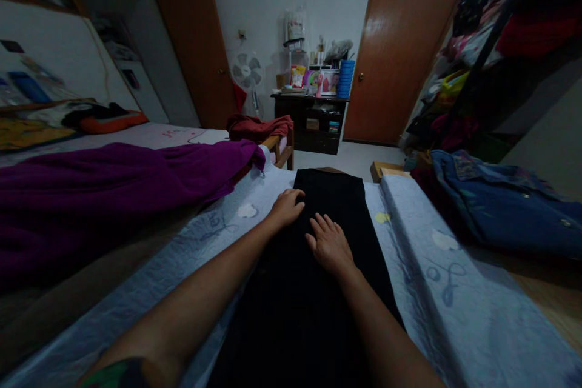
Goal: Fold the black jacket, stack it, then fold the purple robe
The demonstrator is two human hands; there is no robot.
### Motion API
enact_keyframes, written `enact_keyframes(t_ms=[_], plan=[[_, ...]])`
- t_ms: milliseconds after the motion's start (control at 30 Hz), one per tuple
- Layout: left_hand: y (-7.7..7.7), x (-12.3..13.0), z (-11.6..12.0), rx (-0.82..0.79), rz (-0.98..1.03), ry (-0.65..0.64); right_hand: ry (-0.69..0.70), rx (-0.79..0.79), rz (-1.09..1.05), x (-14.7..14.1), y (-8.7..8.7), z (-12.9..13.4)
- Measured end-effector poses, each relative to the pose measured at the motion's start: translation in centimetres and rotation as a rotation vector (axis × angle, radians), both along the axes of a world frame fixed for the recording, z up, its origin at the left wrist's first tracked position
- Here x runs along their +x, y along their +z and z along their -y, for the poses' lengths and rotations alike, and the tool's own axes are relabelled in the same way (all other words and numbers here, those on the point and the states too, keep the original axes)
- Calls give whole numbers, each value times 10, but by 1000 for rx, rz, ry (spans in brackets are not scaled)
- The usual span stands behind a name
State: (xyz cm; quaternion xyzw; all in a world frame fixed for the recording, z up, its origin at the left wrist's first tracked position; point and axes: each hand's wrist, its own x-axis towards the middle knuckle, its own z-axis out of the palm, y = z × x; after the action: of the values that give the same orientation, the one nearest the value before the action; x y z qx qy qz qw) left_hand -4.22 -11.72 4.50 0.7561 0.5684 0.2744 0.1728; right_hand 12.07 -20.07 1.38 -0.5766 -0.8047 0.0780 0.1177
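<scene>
Head view: black cloth (297,309) lies flat, seemingly smoothed out already, no crosswise fold visible, left hand (287,207) loosely curved at its left edge, right hand (331,244) spread on top.

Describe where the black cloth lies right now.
In the head view, the black cloth lies on the pale sheet at lower centre, the left hand at its left edge and the right hand over its middle.

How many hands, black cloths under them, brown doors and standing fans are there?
Left hand and right hand: 2
Black cloth under them: 1
Left brown door and right brown door: 2
Standing fan: 1
Total: 6
</scene>
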Motion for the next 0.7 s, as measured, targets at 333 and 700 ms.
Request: enact_keyframes(t_ms=[333,700], plan=[[-5,25,-111,-192,77,-57,-3,-19,-29,2,-2,-2],[-21,44,-145,-421,203,-21,-2,-32,-49,2,-2,-2]])
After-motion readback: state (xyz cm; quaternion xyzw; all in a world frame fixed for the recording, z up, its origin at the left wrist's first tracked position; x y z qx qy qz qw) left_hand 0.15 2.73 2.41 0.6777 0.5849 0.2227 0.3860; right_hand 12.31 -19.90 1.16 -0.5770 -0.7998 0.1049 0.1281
